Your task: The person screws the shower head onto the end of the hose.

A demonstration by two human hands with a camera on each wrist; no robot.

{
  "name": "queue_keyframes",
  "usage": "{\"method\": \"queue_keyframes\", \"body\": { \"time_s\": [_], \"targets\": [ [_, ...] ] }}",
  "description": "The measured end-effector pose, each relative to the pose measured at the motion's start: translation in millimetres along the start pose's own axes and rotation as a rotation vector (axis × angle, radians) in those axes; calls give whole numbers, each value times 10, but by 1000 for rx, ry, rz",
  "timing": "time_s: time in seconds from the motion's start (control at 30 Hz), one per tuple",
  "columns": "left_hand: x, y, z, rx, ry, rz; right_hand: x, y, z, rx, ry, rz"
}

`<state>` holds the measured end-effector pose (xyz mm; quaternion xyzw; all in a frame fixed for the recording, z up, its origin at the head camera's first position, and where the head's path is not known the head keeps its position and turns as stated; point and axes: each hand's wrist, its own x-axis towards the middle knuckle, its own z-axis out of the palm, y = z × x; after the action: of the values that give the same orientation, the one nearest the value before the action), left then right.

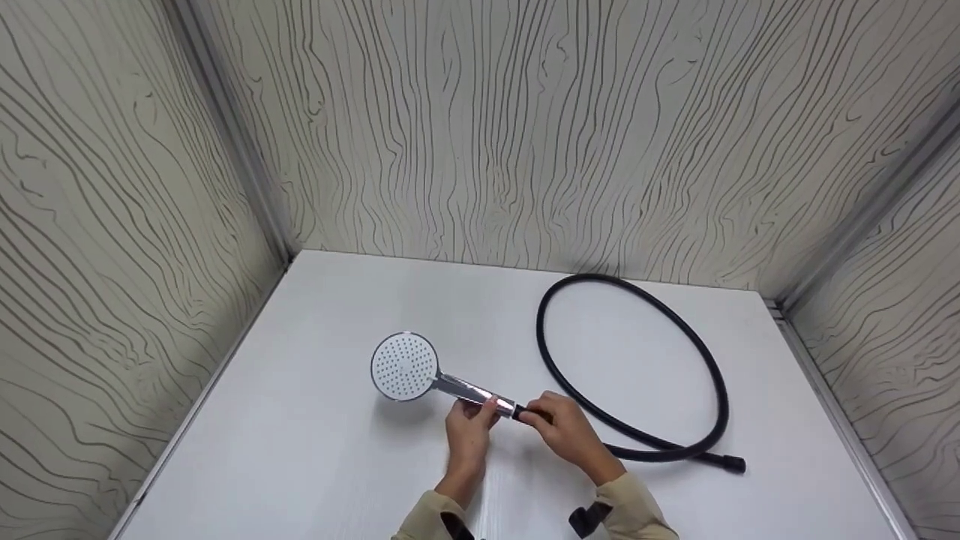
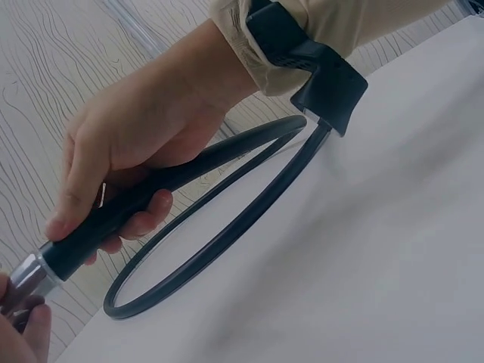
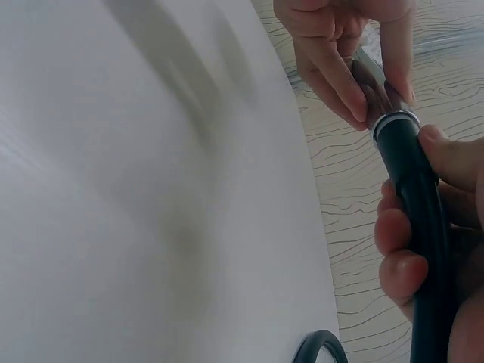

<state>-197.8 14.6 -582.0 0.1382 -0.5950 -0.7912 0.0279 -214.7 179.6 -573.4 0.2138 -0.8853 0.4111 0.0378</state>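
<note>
A chrome hand shower head (image 1: 405, 366) is held over the white table, its round white nozzle face up and to the left. My left hand (image 1: 469, 439) holds the lower part of its handle (image 1: 466, 390) between thumb and fingers. At the handle's bottom end, my right hand (image 1: 566, 427) grips the black end of a shower hose (image 3: 420, 200), with its fingers curled round it. Hose end and handle meet in line in the right wrist view; the thread inside the joint is hidden. The left wrist view shows the right hand (image 2: 128, 128) wrapped round the hose.
The hose's black loop (image 1: 540, 322) spreads over the right part of the white table (image 1: 300, 390). Its free end (image 1: 733, 464) lies at the right. Wood-grain panels (image 1: 480, 135) stand behind and at both sides, with grey metal posts (image 1: 232, 135) at the corners.
</note>
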Motion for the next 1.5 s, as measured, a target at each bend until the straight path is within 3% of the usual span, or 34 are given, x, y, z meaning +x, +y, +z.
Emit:
{"method": "queue_keyframes", "body": {
  "time_s": [0.23,0.47,0.6,0.83,1.07,1.33,1.5],
  "targets": [
    [6,-29,21,-14,47,25,-21,-7,75,-13,48,18],
    [20,-6,36,-28,48,10,-28,-19,68,-64,110,-83],
    [27,0,35,-47,47,8,-17,-12,35,-79,65,-112],
    [15,-33,30,-23,39,-12,-12,-7,23,-38,-15,-50],
    [18,-54,60,-60,52,-6,-35,-5,90,-99,71,-63],
    [12,-87,76,-32,65,-20,-68,-6,143,-170,159,-83],
    [2,-68,77,-23,63,-33,-62,-8,99,-166,170,-135]
  ]
}}
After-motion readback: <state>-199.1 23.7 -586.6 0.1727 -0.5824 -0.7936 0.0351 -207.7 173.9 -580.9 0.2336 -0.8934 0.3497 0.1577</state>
